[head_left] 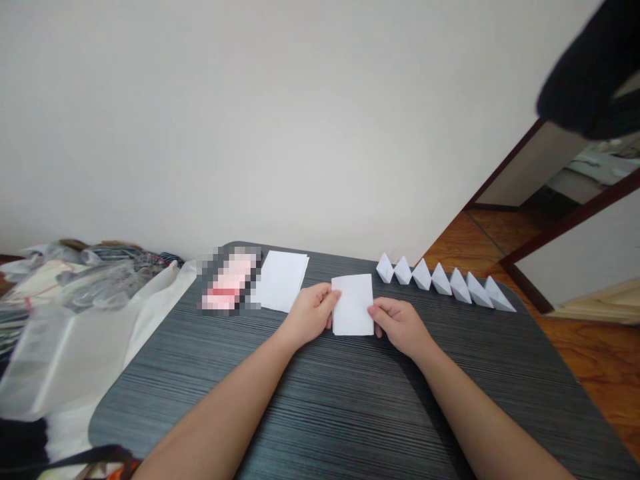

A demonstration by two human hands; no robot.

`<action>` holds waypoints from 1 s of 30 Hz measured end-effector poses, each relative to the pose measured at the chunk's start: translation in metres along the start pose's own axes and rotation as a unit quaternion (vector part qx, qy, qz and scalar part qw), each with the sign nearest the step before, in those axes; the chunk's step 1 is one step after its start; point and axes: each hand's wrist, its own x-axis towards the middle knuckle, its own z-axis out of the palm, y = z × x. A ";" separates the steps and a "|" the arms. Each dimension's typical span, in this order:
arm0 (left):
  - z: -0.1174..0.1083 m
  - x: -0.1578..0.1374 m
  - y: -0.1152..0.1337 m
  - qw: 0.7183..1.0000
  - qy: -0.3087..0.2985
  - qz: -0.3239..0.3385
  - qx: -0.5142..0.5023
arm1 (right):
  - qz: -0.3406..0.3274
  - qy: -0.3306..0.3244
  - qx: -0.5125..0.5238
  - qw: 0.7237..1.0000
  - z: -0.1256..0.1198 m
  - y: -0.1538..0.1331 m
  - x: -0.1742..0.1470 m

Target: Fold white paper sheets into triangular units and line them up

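A folded sheet of white paper (353, 305) is held up over the middle of the dark table. My left hand (311, 312) pinches its left edge, thumb on the near face. On the opposite edge my right hand (403, 325) grips the paper between thumb and fingers. Behind my left hand lies a stack of white paper (281, 279). Several folded paper boats (441, 279) stand in a slanting row beyond my right hand, apart from it.
The dark wood-grain table (320, 413) stands against a pale wall. A blurred-out pink item (231, 277) lies at its back left. Clear plastic bags and cloth (75, 333) are heaped left of the table. Wooden floor (595, 360) shows at right.
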 end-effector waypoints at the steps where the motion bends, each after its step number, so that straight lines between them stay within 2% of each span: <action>1: 0.000 0.000 0.000 1.000 0.003 -0.001 -0.004 | 0.000 -0.005 -0.005 1.000 0.000 0.000 0.000; 8: 0.000 0.001 0.000 1.000 0.018 0.005 -0.001 | 0.009 0.002 -0.021 1.000 0.000 -0.004 0.000; 14: 0.000 0.003 -0.002 0.998 0.047 -0.003 -0.042 | 0.016 -0.047 0.028 0.998 -0.001 -0.009 -0.001; 19: 0.000 0.003 -0.002 0.998 0.049 -0.007 -0.050 | 0.028 -0.035 0.041 0.998 0.001 -0.008 -0.001; 25: -0.001 0.006 -0.004 0.995 0.076 -0.017 -0.056 | 0.030 -0.052 0.083 0.995 0.002 -0.004 0.000; 30: -0.001 0.008 -0.006 0.995 0.067 -0.016 -0.078 | 0.038 -0.034 0.089 0.995 0.004 0.001 0.000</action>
